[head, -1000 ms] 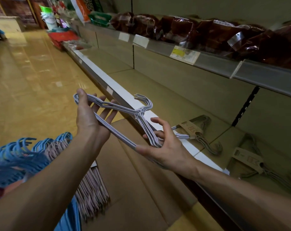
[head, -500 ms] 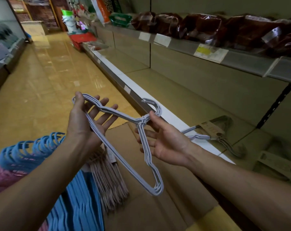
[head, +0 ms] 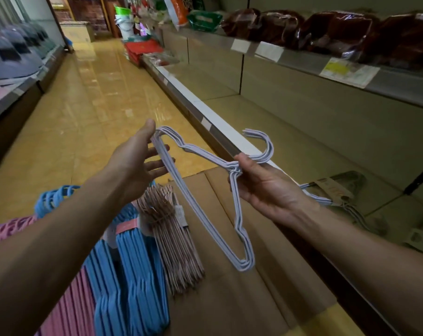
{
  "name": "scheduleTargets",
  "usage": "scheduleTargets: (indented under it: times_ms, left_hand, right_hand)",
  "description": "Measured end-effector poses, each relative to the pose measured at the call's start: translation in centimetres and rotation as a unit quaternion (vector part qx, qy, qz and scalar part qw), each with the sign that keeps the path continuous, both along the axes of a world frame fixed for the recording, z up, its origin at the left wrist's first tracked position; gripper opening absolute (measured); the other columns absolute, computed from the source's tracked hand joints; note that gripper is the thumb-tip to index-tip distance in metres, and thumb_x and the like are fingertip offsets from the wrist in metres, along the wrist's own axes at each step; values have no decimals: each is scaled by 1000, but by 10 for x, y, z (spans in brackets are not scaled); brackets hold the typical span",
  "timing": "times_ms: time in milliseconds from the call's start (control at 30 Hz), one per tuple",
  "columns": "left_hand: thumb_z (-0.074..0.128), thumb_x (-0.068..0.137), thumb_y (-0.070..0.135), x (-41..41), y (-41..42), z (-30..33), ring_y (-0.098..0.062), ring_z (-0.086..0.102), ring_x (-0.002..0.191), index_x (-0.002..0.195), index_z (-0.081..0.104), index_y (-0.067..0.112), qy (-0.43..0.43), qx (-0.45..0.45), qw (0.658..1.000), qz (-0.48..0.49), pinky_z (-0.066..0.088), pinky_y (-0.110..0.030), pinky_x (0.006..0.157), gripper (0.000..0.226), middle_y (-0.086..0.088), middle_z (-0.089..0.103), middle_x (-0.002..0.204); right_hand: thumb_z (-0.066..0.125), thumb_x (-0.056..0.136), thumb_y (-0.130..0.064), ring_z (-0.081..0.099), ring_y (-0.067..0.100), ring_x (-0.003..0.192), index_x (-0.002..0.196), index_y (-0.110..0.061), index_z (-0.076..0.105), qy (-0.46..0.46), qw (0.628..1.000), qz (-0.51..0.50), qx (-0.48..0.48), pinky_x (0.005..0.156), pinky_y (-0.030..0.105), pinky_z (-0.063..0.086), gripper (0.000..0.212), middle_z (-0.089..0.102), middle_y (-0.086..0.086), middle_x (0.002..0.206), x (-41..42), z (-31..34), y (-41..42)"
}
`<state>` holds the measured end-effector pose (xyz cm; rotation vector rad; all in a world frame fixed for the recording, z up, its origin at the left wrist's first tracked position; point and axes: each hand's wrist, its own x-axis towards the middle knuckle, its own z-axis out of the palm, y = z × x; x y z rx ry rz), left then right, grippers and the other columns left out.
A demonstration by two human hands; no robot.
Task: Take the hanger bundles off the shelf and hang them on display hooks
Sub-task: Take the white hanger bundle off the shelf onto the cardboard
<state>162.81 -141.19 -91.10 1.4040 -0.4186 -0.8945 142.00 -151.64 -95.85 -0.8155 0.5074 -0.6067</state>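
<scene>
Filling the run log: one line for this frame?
stage: bundle in hand, unhung | right hand: pinches white hanger bundle at neck | left hand: fingers straight, steadies bundle's shoulder | shelf: bundles remain

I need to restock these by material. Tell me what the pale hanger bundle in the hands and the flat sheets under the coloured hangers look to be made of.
Pale hanger bundle: probably thin metal wire with a matte lavender coating; slim round strands, twisted at the neck. Flat sheets: likely plain brown cardboard, dull, with straight seams between flaps.
</scene>
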Motion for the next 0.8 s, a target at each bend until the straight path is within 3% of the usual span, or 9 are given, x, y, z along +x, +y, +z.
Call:
scheduleTargets:
  times_ms: [100, 167, 300, 367, 567, 733, 800]
  left_hand:
    - [49, 99, 50, 12, 6, -6, -30, 67, 104, 140, 49, 14, -100, 56, 993, -14, 54, -41, 91, 54, -8, 62, 127]
    - [49, 100, 48, 18, 9, -9, -27, 68, 101, 135, 54, 12, -133, 61, 989, -7, 55, -40, 90, 51, -6, 65, 123]
    - [50, 101, 43, 22, 11, -12, -25, 71, 96, 120, 63, 13, -191, 63, 980, -12, 57, -37, 83, 39, -4, 71, 111]
    - [51, 101, 40, 19, 12, -14, -23, 72, 92, 115, 66, 14, -220, 64, 973, -29, 58, -38, 83, 33, -2, 72, 107]
    - [52, 102, 25, 16, 7, -26, -18, 73, 84, 109, 68, 17, -285, 65, 955, -49, 60, -33, 74, 20, -1, 72, 97]
    - [49, 103, 22, 25, 5, -41, -17, 72, 82, 104, 69, 18, -298, 58, 951, -58, 59, -31, 72, 20, -1, 72, 93]
    - [49, 103, 21, 31, 6, -45, -15, 72, 79, 104, 69, 17, -293, 58, 953, -52, 58, -30, 71, 21, -1, 71, 92]
  right_hand:
    - [74, 76, -18, 66, 21, 91, 104, -11, 64, 43, 999, -24, -19, 91, 38, 56, 30, 71, 7, 91, -1, -14, -6]
    - [74, 76, -17, 65, 22, 92, 98, -11, 65, 69, 996, -47, -32, 97, 41, 52, 24, 71, 7, 91, 2, -24, -8]
    - [74, 85, -11, 67, 20, 79, 106, -2, 66, 147, 980, -98, -88, 80, 36, 56, 24, 71, 11, 92, 15, -46, -13]
    - [77, 84, -12, 71, 21, 80, 107, 1, 67, 201, 965, -101, -134, 81, 37, 60, 29, 73, 13, 96, 23, -56, -17]
    - [88, 72, -30, 73, 23, 89, 87, -19, 74, 330, 903, -93, -260, 86, 49, 59, 23, 76, 3, 89, 53, -93, -26]
    - [80, 81, -33, 69, 13, 87, 98, -15, 72, 408, 848, -76, -329, 74, 27, 57, 26, 73, -3, 90, 81, -110, -19]
    - [81, 80, -34, 69, 12, 86, 99, -16, 73, 418, 840, -82, -335, 82, 33, 59, 26, 73, -4, 90, 94, -119, -18]
